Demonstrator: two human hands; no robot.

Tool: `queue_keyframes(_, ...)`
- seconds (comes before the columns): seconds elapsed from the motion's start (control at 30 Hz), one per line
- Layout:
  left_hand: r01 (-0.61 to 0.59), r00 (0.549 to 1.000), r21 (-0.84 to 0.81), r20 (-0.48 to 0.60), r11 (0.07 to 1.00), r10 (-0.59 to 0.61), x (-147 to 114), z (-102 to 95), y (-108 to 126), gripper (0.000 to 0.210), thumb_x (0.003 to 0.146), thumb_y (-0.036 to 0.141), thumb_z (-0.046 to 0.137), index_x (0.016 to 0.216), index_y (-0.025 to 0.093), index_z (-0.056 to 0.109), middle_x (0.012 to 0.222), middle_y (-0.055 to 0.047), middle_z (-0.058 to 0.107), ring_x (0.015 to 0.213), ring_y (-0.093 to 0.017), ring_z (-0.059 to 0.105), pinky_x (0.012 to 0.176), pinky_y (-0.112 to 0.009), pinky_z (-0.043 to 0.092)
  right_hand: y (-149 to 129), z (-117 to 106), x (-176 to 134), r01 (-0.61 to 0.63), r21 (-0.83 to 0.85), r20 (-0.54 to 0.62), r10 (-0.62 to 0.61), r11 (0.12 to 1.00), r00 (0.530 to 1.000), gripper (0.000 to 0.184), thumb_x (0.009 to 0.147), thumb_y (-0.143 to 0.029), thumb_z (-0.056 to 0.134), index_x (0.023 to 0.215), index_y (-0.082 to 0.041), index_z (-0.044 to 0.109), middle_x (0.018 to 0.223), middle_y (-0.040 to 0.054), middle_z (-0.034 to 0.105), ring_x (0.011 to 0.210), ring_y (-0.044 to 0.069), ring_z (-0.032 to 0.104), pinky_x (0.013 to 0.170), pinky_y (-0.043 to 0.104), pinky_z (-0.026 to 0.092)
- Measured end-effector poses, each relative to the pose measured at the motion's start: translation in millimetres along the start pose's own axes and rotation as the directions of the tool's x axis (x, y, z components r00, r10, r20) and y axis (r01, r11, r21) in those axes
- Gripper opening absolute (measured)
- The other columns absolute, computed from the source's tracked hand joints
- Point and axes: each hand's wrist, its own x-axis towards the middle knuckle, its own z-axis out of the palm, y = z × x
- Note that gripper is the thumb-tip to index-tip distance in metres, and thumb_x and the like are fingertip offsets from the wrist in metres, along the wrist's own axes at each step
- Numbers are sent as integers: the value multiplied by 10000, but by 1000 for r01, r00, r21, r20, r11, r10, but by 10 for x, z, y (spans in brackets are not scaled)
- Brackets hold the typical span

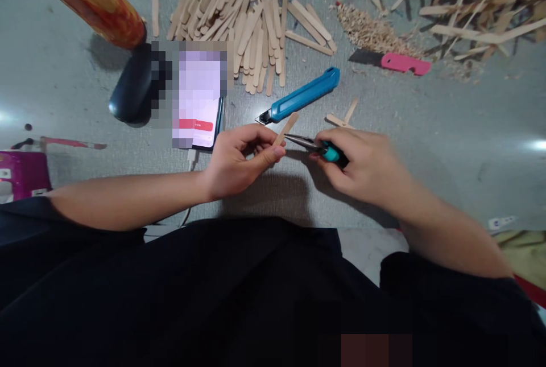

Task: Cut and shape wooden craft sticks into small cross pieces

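Observation:
Between the thumb and fingers of my left hand (243, 159) is a pale wooden craft stick (289, 126), tilted up to the right. My right hand (362, 165) is closed around the teal and black handles of needle-nose pliers (305, 141). The plier tips are at the stick's right edge, close to my left fingertips; whether the jaws grip the wood I cannot tell. Just beyond the stick lies a blue utility knife (305, 95) with its blade end toward my left hand. A few short stick pieces (340, 120) lie beyond my right hand.
A pile of craft sticks (222, 3) spreads at the back. Wood shavings (367, 25), a pink-handled blade (405, 64) and many loose stick pieces (486, 8) are at back right. On the left are a plugged-in phone (200, 99), a black mouse (134, 88) and an orange cylinder (102, 5).

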Motion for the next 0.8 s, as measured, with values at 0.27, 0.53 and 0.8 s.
queue_keyframes(0.27, -43, 999, 40, -4, 998, 43, -7, 0, -19, 240, 1012, 391, 923, 966, 162, 865, 837, -63, 833, 671, -105, 716, 602, -206, 575, 11, -12, 3, 4, 42, -8, -4, 999, 1000, 192, 1103, -400, 648, 1195, -270, 757, 1089, 96, 861, 907, 329, 787, 804, 515, 607)
queue_keyframes(0.53, -58, 998, 82, -3, 995, 58, -6, -6, -32, 259, 1001, 411, 930, 946, 170, 853, 822, -52, 818, 645, -95, 685, 576, -197, 549, 56, 49, 8, 77, 70, -76, -72, 995, 995, 136, 1087, -373, 695, 1159, -266, 738, 1031, 66, 852, 827, 291, 752, 740, 468, 539)
queue_keyframes(0.8, -83, 996, 86, -14, 993, 85, 6, 11, -44, 237, 1012, 399, 916, 949, 176, 864, 757, -34, 765, 593, -71, 570, 527, -181, 490, 42, 39, 4, 63, 75, -63, -58, 995, 996, 151, 1096, -383, 693, 1155, -254, 743, 1007, 74, 838, 821, 289, 738, 737, 463, 520)
